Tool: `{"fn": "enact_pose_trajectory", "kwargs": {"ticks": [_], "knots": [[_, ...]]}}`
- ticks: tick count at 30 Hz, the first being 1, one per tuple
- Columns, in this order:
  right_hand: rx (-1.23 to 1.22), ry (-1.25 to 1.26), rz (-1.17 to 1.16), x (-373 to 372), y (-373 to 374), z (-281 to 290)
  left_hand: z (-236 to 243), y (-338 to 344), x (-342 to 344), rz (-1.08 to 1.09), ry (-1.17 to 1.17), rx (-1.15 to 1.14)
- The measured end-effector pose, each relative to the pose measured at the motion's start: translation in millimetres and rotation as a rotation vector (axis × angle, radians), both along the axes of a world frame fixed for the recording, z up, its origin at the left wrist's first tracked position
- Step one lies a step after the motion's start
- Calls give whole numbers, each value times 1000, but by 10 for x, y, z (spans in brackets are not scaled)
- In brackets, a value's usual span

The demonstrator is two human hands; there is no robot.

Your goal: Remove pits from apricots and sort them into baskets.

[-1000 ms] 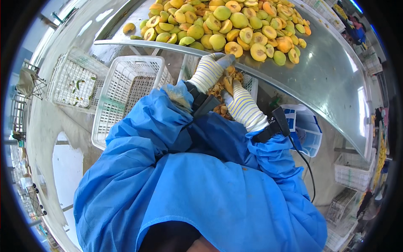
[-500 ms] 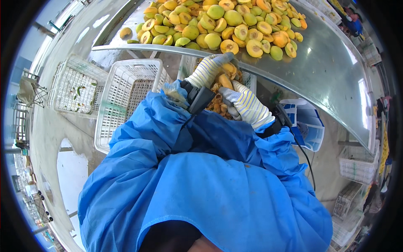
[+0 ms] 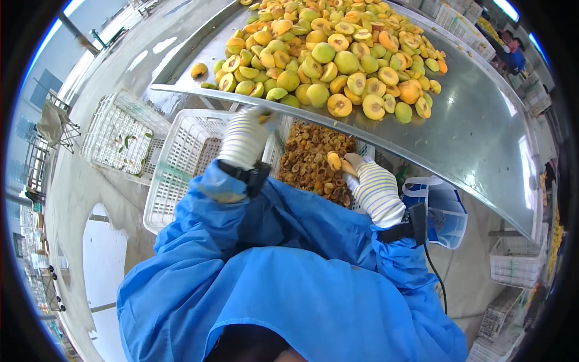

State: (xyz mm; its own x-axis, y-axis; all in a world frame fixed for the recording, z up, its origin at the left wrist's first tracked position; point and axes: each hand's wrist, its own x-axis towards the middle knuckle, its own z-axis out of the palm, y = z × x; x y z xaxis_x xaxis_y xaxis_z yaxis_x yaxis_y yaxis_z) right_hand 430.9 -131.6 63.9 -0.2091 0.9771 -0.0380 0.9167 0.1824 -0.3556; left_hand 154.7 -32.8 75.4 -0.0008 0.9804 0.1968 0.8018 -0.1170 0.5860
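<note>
My right hand (image 3: 375,192), in a striped knit glove, is closed around a tan wooden-looking handle (image 3: 348,168). A small orange-yellow piece (image 3: 333,160) shows at the far end of the handle; the tool's tip is hard to make out. Beneath it stands a white crate full of brown fruit pits and scraps (image 3: 313,163). My left hand (image 3: 244,140), gloved alike, is raised over the edge between that crate and an emptier white basket (image 3: 158,196). Motion smears its fingers, with a yellowish spot among them. Ahead lies a heap of halved yellow-green peaches (image 3: 325,57).
The peaches lie on a metal table (image 3: 464,133) whose raised near edge runs just beyond my hands. Another white crate (image 3: 123,136) with a few leaves stands at far left. A blue-and-white bag (image 3: 443,220) is right of my right hand. White crates (image 3: 515,262) stand farther right.
My hands were together over the pits crate, working around the wooden-handled tool. They have parted: the left swung left and back, the right moved slightly right with the tool. The view has tilted up.
</note>
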Motion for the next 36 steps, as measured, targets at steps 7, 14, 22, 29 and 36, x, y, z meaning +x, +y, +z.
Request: {"fn": "enact_pose_trajectory", "kwargs": {"ticks": [7, 14, 22, 29, 36], "knots": [[-156, -110, -8, -4, 74, 16, 0, 456, -156, 3, 280, 324], [-110, -160, -26, 1, 117, -80, -10, 878, 1260, -402, 480, 138], [-68, 18, 68, 133, 70, -355, -185, 827, 1600, -251, 709, 170], [-16, 522, -24, 164, 65, -248, -155, 643, 1323, -344, -64, 53], [302, 773, -110, 39, -26, 89, 18, 11, 1167, -338, -1456, -691]]}}
